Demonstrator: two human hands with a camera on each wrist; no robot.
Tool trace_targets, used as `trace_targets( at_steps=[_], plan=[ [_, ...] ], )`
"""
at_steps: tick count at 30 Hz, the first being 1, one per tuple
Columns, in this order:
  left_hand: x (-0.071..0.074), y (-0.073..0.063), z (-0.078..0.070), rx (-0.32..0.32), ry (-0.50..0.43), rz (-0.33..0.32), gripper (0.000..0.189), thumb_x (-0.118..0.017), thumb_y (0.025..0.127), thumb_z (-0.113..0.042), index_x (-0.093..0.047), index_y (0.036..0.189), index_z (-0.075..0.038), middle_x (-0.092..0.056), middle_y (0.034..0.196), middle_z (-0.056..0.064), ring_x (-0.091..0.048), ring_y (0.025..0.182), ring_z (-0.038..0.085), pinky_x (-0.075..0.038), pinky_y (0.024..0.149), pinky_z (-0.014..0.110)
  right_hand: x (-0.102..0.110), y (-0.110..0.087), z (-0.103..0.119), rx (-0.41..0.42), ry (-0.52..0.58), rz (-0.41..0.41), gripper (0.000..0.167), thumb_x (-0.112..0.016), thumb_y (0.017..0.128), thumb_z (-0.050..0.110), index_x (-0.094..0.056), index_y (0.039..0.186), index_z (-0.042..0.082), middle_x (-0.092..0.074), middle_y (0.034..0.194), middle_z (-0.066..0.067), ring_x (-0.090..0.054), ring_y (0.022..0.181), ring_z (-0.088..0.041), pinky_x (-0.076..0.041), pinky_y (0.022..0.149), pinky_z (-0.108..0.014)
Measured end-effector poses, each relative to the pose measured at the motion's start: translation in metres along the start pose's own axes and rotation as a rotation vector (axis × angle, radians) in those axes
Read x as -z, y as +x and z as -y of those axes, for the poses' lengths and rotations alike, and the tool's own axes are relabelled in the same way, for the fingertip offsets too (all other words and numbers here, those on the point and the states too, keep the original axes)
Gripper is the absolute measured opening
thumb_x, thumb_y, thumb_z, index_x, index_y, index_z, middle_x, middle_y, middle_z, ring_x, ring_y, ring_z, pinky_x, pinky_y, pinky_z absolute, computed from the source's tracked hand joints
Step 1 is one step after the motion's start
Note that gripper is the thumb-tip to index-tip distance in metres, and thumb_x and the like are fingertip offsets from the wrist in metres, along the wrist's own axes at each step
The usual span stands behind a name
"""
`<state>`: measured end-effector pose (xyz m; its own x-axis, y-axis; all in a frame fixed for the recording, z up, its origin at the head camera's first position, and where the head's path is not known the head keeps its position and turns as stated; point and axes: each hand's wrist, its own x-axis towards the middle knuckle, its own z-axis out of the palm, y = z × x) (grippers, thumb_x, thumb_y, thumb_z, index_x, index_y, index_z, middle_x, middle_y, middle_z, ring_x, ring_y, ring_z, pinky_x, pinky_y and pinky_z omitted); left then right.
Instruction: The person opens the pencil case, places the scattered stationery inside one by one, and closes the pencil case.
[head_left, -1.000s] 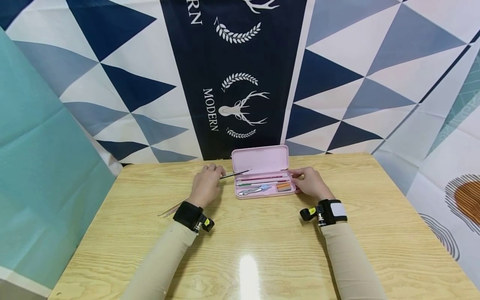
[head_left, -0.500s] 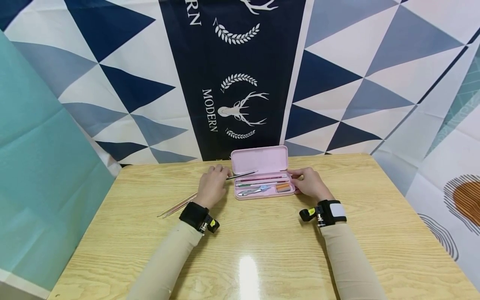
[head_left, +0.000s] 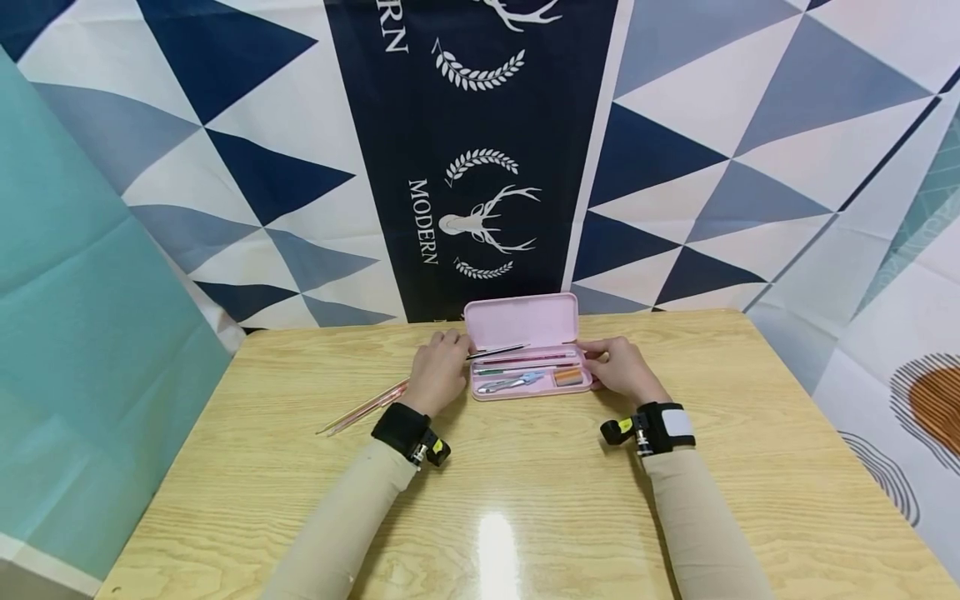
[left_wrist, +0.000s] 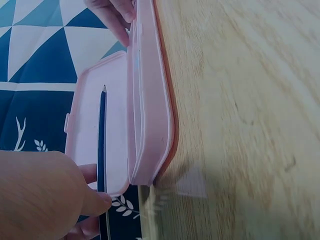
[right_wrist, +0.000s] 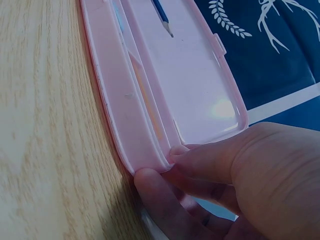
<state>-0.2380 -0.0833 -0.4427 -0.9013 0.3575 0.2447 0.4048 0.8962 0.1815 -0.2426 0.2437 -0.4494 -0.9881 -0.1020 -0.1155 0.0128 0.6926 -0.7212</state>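
Note:
A pink pencil case lies open at the back of the table, its lid tipped back. My left hand is at its left end and pinches a dark pencil. The sharpened tip reaches over the case, in front of the lid in the left wrist view. My right hand grips the case's right end between thumb and fingers, as the right wrist view shows closely. Inside the case lie pencils, a drawing compass with a light blue part, and an orange-brown block in a small compartment.
Several more pencils lie on the wooden table to the left, partly behind my left wrist. A patterned cloth hangs right behind the table's back edge. Both wrists wear black camera straps.
My left hand has moved right with the dark pencil, carrying its tip farther over the case. More of the pencils on the table show. My right hand stays at the case's end.

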Motion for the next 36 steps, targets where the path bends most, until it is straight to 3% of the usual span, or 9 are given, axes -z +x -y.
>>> trace_targets(
  at_steps=[2, 8, 9, 18, 29, 36],
  plan=[
    [-0.01, 0.003, 0.006, -0.033, -0.006, -0.028, 0.027, -0.079, 0.096, 0.001, -0.075, 0.119, -0.011, -0.076, 0.125, 0.011, -0.07, 0.117, 0.034, -0.063, 0.089, 0.052, 0.001, 0.0, 0.0, -0.004, 0.008, 0.004, 0.044, -0.064, 0.111, 0.003, -0.065, 0.155, 0.0, -0.072, 0.133, -0.032, -0.065, 0.069, -0.012, -0.057, 0.061, -0.02],
    [-0.011, 0.003, 0.004, -0.095, -0.008, -0.062, 0.024, -0.08, 0.095, 0.001, -0.076, 0.116, -0.01, -0.074, 0.117, 0.009, -0.071, 0.112, 0.033, -0.064, 0.083, 0.051, 0.002, -0.002, 0.002, 0.001, 0.014, 0.02, 0.044, -0.065, 0.112, 0.005, -0.064, 0.155, -0.001, -0.072, 0.134, -0.032, -0.067, 0.069, -0.011, -0.058, 0.062, -0.021],
    [-0.002, 0.001, -0.004, -0.089, -0.009, -0.048, 0.026, -0.083, 0.092, 0.003, -0.077, 0.115, -0.009, -0.074, 0.116, 0.011, -0.071, 0.111, 0.035, -0.064, 0.083, 0.053, 0.002, -0.002, 0.002, 0.003, 0.012, 0.021, 0.044, -0.065, 0.112, 0.005, -0.064, 0.155, -0.001, -0.072, 0.134, -0.032, -0.067, 0.07, -0.01, -0.058, 0.062, -0.022],
    [-0.003, 0.009, -0.016, -0.063, -0.004, -0.023, 0.043, -0.096, 0.088, -0.008, -0.075, 0.125, -0.012, -0.072, 0.124, 0.008, -0.068, 0.118, 0.032, -0.062, 0.091, 0.049, 0.001, 0.0, -0.001, -0.001, 0.004, 0.004, 0.044, -0.065, 0.111, 0.004, -0.065, 0.154, 0.001, -0.071, 0.134, -0.032, -0.066, 0.069, -0.011, -0.058, 0.061, -0.021],
    [-0.013, 0.019, -0.031, -0.108, 0.01, -0.029, 0.041, -0.094, 0.088, -0.006, -0.076, 0.125, -0.012, -0.074, 0.121, 0.008, -0.068, 0.114, 0.029, -0.061, 0.093, 0.044, 0.0, -0.002, 0.001, -0.003, 0.016, 0.012, 0.043, -0.065, 0.112, 0.004, -0.065, 0.155, 0.0, -0.071, 0.134, -0.032, -0.068, 0.069, -0.009, -0.058, 0.062, -0.021],
    [-0.018, 0.021, -0.038, -0.121, -0.01, -0.071, 0.04, -0.092, 0.088, -0.001, -0.078, 0.124, -0.013, -0.075, 0.118, 0.007, -0.07, 0.11, 0.027, -0.062, 0.092, 0.041, 0.001, -0.002, 0.002, -0.005, 0.008, 0.014, 0.043, -0.065, 0.112, 0.004, -0.065, 0.154, 0.0, -0.07, 0.134, -0.031, -0.066, 0.069, -0.01, -0.058, 0.062, -0.021]
  ],
)
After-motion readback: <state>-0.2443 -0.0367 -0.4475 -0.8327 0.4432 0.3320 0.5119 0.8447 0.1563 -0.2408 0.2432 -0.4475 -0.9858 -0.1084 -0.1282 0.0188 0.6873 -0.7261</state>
